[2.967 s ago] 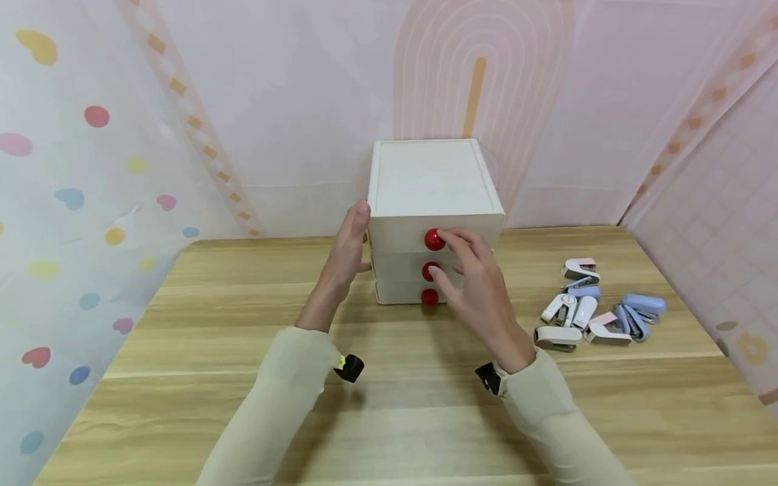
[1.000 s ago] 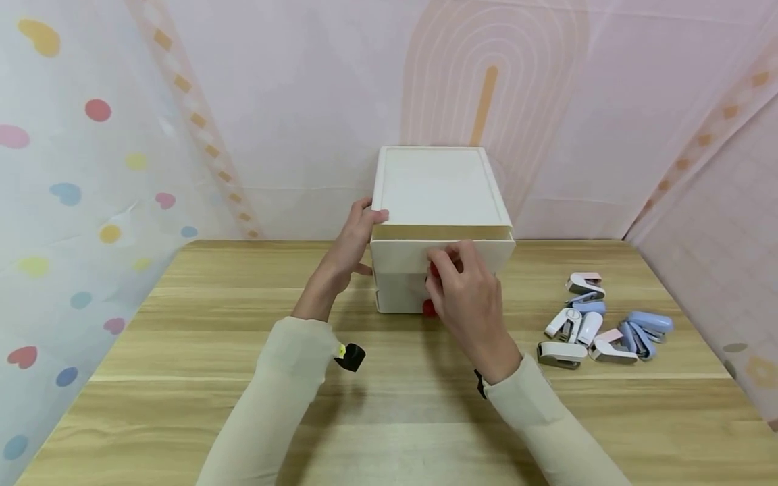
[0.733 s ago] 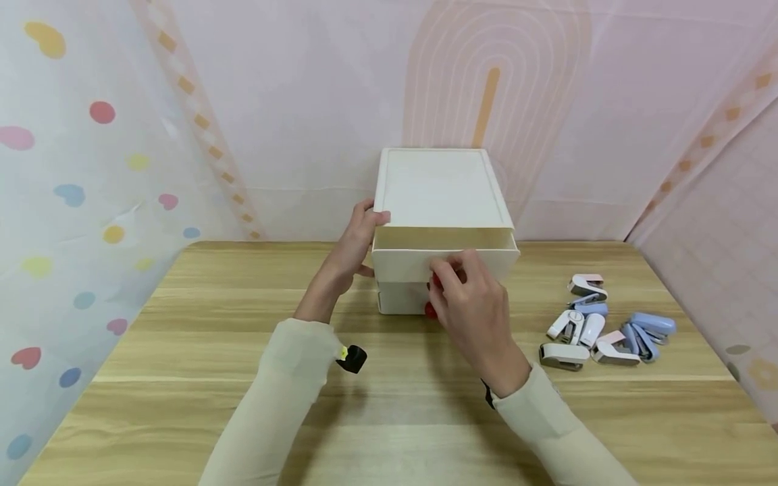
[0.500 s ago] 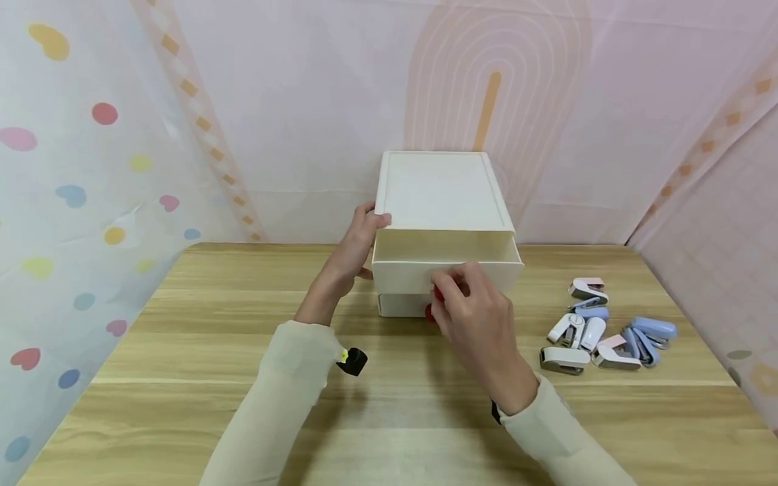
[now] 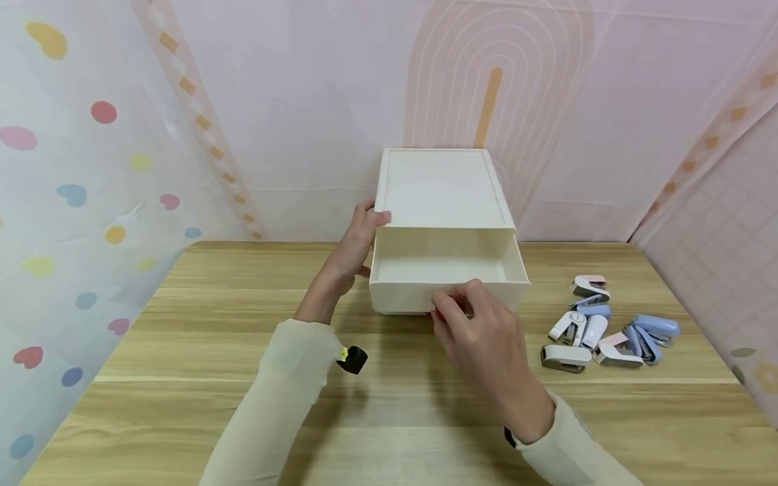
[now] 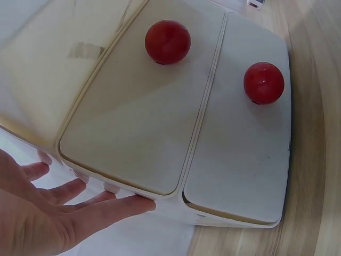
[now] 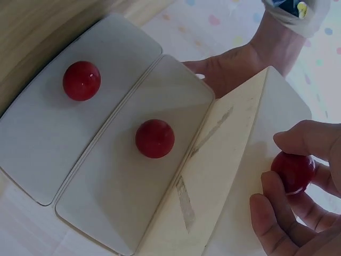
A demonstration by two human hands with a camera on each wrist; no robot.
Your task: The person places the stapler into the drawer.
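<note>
Your right hand (image 5: 486, 337) pinches red round knob (image 7: 292, 172) of top white plastic drawer (image 5: 446, 278) — drawer well out, at table middle. Pull straight, level. Left hand (image 5: 352, 246), fingers flat, braces white three-drawer cabinet (image 5: 440, 189) side — keep pressing so cabinet stays put.

A light wooden table (image 5: 182, 378) with plank-like grain fills the lower half of the frame. It is enclosed by pale pink backdrop walls (image 5: 304, 101): an arch motif (image 5: 495, 74) is printed at upper centre, coloured hearts and dots (image 5: 103, 111) at left, and a grid pattern at right. Even, soft lighting is seen.
</note>
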